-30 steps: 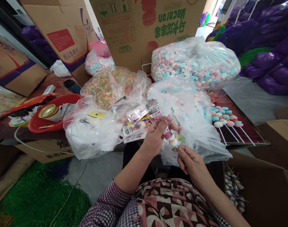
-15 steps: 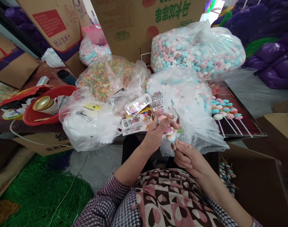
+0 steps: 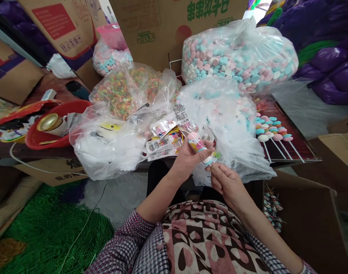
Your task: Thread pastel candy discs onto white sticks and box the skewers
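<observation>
My left hand (image 3: 188,160) is closed round a narrow printed plastic sleeve (image 3: 188,129) that holds a candy skewer (image 3: 201,149) of pink, blue and white pieces. My right hand (image 3: 227,182) sits just below it, fingers pinched at the skewer's lower end by the stick. Both hands are in front of my lap, at the near edge of the table. More printed sleeves (image 3: 162,144) lie on the table just left of my left hand.
Clear bags of pastel candy (image 3: 237,57) and mixed-colour candy (image 3: 125,91) crowd the table. Finished skewers (image 3: 272,133) lie in a row at right. A red bowl (image 3: 45,139) with a tape roll sits left. Cardboard boxes (image 3: 162,26) stand behind; an open box (image 3: 311,224) at lower right holds skewers.
The candy skewer has gone further up into the sleeve. My right hand has risen closer to my left hand. The camera has tipped down a little.
</observation>
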Tool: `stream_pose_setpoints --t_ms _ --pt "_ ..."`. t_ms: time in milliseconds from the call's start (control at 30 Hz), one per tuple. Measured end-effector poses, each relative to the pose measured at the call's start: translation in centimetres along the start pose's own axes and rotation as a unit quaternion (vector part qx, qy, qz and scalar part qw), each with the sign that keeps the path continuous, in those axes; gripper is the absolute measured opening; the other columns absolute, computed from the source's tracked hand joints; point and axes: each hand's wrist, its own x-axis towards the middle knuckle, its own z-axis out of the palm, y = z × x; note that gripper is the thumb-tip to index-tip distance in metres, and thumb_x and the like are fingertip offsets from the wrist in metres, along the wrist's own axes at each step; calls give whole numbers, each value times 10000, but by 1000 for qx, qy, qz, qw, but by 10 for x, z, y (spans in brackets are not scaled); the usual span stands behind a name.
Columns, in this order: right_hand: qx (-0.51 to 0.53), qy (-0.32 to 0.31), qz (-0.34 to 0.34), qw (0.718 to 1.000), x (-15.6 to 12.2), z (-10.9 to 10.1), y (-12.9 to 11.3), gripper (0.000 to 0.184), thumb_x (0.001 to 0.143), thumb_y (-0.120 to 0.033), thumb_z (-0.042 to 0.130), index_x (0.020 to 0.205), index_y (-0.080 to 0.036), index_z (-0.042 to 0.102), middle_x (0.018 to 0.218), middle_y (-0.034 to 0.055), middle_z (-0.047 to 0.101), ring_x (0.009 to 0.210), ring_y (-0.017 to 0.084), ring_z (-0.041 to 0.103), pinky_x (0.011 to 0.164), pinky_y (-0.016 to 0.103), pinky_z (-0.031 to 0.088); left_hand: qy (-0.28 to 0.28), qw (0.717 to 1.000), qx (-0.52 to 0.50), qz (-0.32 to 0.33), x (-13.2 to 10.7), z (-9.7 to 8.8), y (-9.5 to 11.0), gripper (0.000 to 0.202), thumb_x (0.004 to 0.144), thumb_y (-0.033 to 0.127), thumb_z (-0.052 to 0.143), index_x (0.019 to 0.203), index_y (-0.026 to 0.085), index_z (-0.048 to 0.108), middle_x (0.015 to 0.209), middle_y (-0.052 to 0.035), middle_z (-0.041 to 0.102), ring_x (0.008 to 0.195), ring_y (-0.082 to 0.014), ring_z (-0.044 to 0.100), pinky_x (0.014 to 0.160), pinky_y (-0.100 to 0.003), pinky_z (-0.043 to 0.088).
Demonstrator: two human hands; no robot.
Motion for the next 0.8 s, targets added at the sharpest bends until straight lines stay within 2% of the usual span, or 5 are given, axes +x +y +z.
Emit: stream_pose_setpoints --t_ms 367,467,633,733,800 --pt "-76 -4 -31 997 -2 2 8 407 835 -604 650 861 -198 634 433 -101 302 380 66 241 378 211 161 47 992 114 39 -4 4 -8 476 794 470 734 1143 191 568 736 -10 731 680 -140 622 686 -262 458" --pt "-79 12 -43 996 -2 3 8 419 840 -613 639 872 -194 644 440 -97 311 387 67 251 388 211 172 34 996 74 26 -5 2 -10 515 784 498 742 1158 196 555 804 -24 747 716 -142 637 717 -270 468" --pt "-65 33 -51 996 -1 4 8 408 846 -598 643 868 -191 636 455 -97 313 396 62 251 397 211 180 -26 998 -56 -12 -1 -6 -4 632 674 616 784 1113 214 572 1140 -98 722 1044 -244 683 852 -337 513" --pt "-80 30 -54 995 0 4 11 416 847 -603 639 876 -189 643 451 -97 309 394 66 258 396 214 180 2 989 -133 -57 7 -9 1 659 747 728 638 1149 210 580 1016 -106 748 1008 -274 707 841 -384 530" --pt "-96 25 -55 994 1 3 13 435 843 -619 633 877 -186 646 451 -96 310 396 68 266 394 216 183 28 986 -151 -67 11 -8 0 594 790 677 636 1147 205 584 884 -79 754 936 -266 726 832 -396 536"
